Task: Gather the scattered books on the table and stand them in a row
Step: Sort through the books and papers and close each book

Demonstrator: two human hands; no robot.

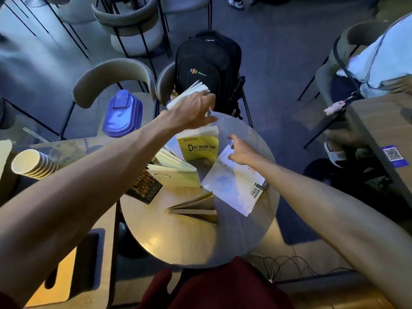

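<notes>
the left hand (pixel 196 108) grips a pale book (pixel 189 92) up at the far edge of the round table (pixel 191 237). the right hand (pixel 240 150), fingers apart, rests on a white book (pixel 234 186) lying flat.

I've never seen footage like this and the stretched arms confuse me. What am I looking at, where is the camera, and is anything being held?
There is no machine here. One wide-angle camera sits on a person's head and looks down, so the two bare arms seem long and bent. The round table below carries scattered books. A yellow book stands near the far side, cream-paged books fan open beside it, a dark book lies left of them, and another open book lies nearer the wearer. The left hand reaches to the far edge and grips a pale book, lifted above the table. The right hand rests its fingers on a white book lying flat; it seems to touch rather than grip. A black backpack sits on a chair behind, and stacked paper cups lie at the left.
</notes>
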